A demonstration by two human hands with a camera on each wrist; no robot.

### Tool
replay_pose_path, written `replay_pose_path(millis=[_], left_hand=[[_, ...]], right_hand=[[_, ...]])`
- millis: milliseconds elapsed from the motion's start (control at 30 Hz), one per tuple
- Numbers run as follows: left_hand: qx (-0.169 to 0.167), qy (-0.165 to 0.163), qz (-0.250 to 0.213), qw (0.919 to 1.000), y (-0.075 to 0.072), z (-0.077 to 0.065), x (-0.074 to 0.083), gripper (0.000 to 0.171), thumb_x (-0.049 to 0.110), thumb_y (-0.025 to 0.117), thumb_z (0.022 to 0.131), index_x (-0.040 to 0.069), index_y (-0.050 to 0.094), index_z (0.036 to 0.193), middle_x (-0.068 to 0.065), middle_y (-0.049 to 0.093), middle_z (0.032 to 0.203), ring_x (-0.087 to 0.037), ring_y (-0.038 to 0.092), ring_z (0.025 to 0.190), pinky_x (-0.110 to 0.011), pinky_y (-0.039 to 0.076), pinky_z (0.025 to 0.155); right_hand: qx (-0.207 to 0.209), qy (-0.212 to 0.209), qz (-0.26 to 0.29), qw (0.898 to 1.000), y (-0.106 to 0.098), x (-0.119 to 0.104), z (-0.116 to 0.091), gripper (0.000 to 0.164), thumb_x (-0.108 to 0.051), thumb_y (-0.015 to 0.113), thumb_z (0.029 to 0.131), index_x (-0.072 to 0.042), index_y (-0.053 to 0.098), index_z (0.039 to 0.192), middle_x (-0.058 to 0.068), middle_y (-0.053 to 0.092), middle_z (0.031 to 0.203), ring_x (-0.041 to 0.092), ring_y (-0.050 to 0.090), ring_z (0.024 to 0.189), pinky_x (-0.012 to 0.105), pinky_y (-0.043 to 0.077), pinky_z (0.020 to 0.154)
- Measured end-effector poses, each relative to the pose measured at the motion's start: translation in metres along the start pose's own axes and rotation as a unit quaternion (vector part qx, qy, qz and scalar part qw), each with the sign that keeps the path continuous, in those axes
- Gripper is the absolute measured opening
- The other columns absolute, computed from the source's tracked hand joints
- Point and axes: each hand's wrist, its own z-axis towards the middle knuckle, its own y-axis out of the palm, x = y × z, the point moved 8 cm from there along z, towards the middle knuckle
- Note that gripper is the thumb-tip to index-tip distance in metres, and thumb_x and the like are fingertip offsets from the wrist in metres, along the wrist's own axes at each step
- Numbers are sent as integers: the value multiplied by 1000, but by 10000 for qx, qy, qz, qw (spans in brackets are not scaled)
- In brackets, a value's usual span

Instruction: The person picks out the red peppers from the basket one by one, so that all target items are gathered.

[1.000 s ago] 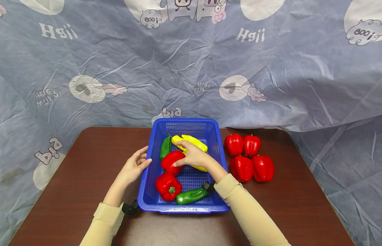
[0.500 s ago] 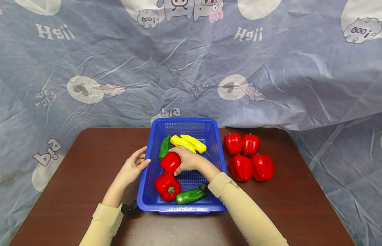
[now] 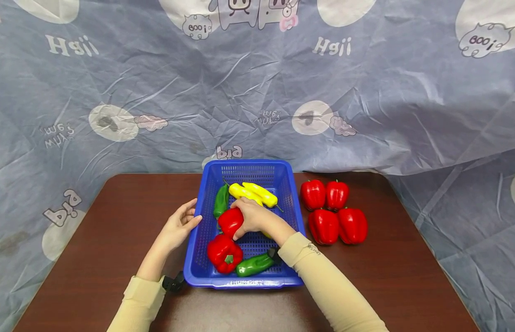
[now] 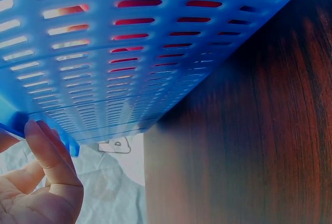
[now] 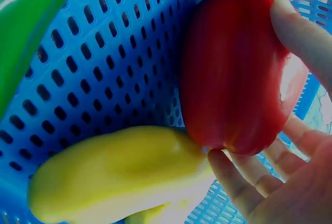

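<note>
In the head view, a blue plastic basket (image 3: 213, 281) stands on a dark wooden table. My left hand (image 3: 177, 230) holds its left rim, thumb on top and fingers outside; the left wrist view shows those fingers (image 4: 46, 154) against the rim. Inside the basket my right hand (image 3: 257, 217) grips a red bell pepper (image 3: 229, 223), thumb on one side and fingers on the other, as the right wrist view also shows. Just in front of it lies another red bell pepper (image 3: 224, 253). Two yellow long peppers (image 3: 261, 193) lie behind the hand, which partly covers more yellow.
Green long peppers lie at the basket's left wall (image 3: 221, 202) and front right (image 3: 255, 265). Several red bell peppers (image 3: 325, 226) stand grouped on the table (image 3: 390, 276), right of the basket. A grey-blue printed cloth (image 3: 240, 92) hangs behind the table.
My right hand has moved slightly left and closed around the red bell pepper, which has turned and shifted a little. My left hand has stayed at the basket's rim.
</note>
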Motion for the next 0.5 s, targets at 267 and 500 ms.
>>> replay_pose_path(millis=[267, 500], left_hand=[[3, 2, -31, 10000, 0, -1, 1, 60, 6, 59, 97, -5, 32, 150, -29, 55, 122, -14, 61, 97, -15, 51, 76], [14, 9, -49, 10000, 1, -1, 0, 60, 5, 59, 97, -5, 32, 150, -28, 55, 122, -6, 60, 94, -15, 51, 77]], right_hand=[[-113, -94, -148, 9998, 2, 1, 0, 77, -30, 92, 66, -17, 56, 133, 10, 54, 135, 34, 48, 124, 48, 43, 102], [6, -68, 87, 9999, -3, 2, -2, 72, -33, 90, 69, -11, 55, 127, 8, 59, 123, 25, 56, 114, 39, 49, 97]])
